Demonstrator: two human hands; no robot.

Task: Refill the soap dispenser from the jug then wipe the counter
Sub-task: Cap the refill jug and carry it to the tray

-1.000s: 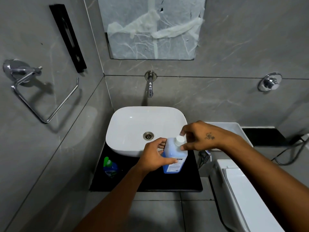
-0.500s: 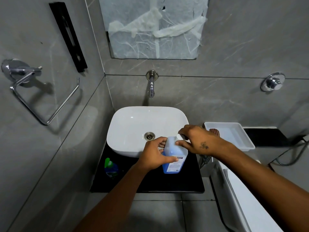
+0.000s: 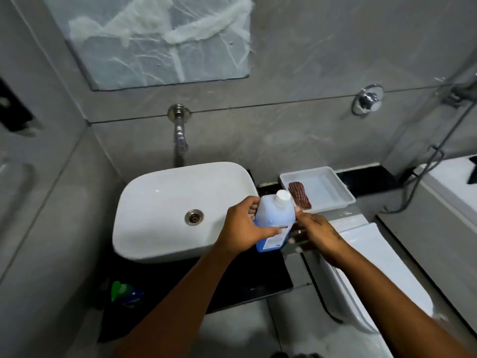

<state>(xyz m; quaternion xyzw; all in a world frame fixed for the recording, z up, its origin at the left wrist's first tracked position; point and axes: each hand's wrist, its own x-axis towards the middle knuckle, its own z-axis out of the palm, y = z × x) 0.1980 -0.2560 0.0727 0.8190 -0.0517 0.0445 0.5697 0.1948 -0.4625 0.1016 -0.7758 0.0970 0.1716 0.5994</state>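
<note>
1. Now we are gripping the jug point(image 3: 275, 223) with our left hand point(image 3: 242, 228), steadying it above the counter point(image 3: 258, 280) at the basin's point(image 3: 160, 202) three o'clock.
2. We are cupping its other side with our right hand point(image 3: 316, 232); white cap point(image 3: 283, 197) on.
3. We are leaving the soap dispenser point(image 3: 125, 293) at the basin's seven o'clock, awaiting refill.

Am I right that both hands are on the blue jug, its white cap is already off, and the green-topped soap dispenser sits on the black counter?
Not quite: the white cap is on the blue jug. The head view shows the left hand and right hand on the jug, and the green-topped soap dispenser on the black counter.
</note>
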